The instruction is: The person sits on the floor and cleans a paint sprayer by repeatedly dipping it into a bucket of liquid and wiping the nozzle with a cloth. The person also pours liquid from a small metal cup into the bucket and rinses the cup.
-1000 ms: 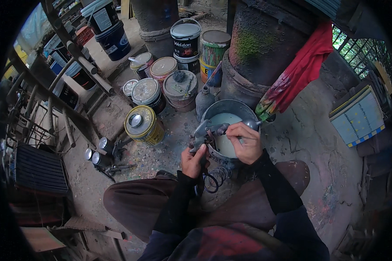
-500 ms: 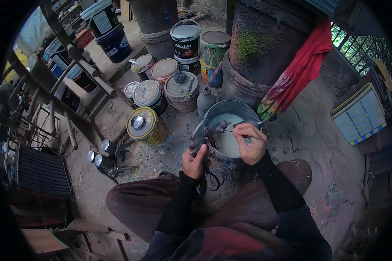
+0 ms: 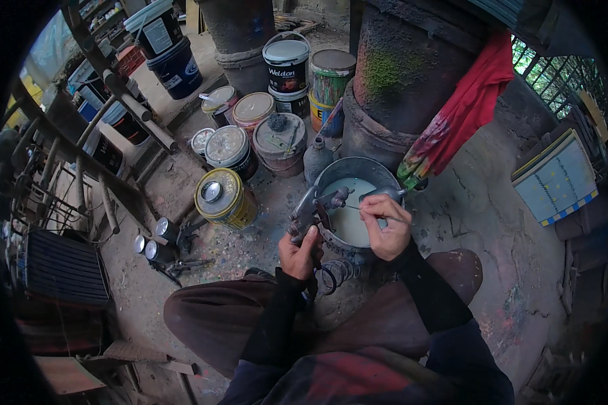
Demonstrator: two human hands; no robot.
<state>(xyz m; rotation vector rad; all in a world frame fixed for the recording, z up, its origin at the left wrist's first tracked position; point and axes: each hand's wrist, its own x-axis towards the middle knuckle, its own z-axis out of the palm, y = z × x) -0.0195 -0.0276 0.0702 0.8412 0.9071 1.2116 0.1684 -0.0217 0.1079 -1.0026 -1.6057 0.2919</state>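
Observation:
My left hand point(image 3: 298, 255) is closed round the handle of a dark metal spray gun point(image 3: 307, 212), whose nozzle end points right over a metal bucket point(image 3: 325, 177). Pale milky liquid point(image 3: 348, 231) fills the lower part of the bucket. Between thumb and fingers, my right hand point(image 3: 389, 233) pinches a thin rod point(image 3: 355, 207). One end of the rod lies close to the gun's nozzle; whether they touch I cannot tell. A coiled hose point(image 3: 341, 271) sits below the gun, by the bucket's near side.
Several lidded paint cans stand ahead and left, among them a yellow can point(image 3: 226, 202) with a small metal cup point(image 3: 211, 192) on it. A grey bottle point(image 3: 317, 158) stands behind the bucket. Red cloth point(image 3: 469, 111) hangs from a large dark drum point(image 3: 395, 81). Metal cups point(image 3: 161, 251) lie left.
The rod now sticks out past the right side of my right hand, where it did not show before. The gun's nozzle end has shifted slightly left.

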